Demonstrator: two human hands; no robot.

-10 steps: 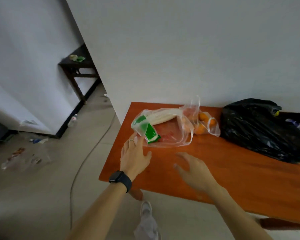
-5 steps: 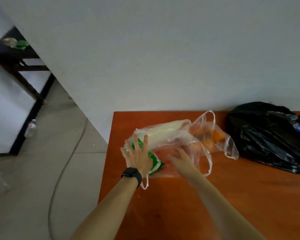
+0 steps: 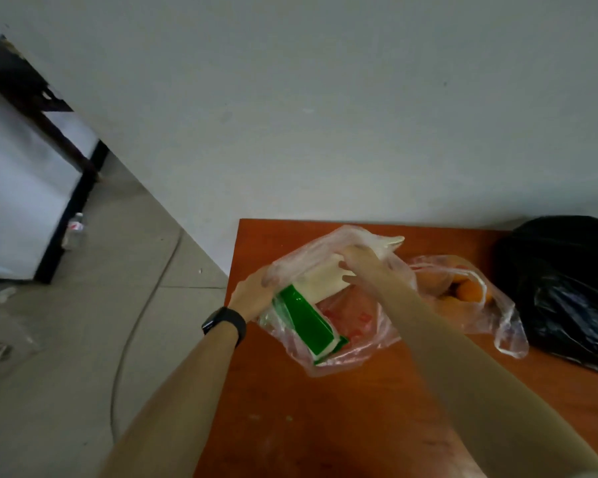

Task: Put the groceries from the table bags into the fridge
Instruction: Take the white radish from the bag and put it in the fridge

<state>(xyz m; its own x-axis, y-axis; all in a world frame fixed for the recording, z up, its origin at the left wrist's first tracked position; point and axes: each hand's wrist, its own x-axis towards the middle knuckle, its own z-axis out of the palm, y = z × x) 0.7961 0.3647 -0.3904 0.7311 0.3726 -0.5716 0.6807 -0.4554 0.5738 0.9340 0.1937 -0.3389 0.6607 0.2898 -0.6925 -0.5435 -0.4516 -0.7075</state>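
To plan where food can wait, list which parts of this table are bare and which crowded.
Bare: the near table in front of the clear bag, and its back-left corner by the wall. Crowded: back right, where clear bag, bag of oranges and black bag sit close. Right hand grips the white pack inside.

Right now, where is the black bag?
The black bag lies at the far right of the head view, on the table by the wall, just right of the clear bag of oranges.
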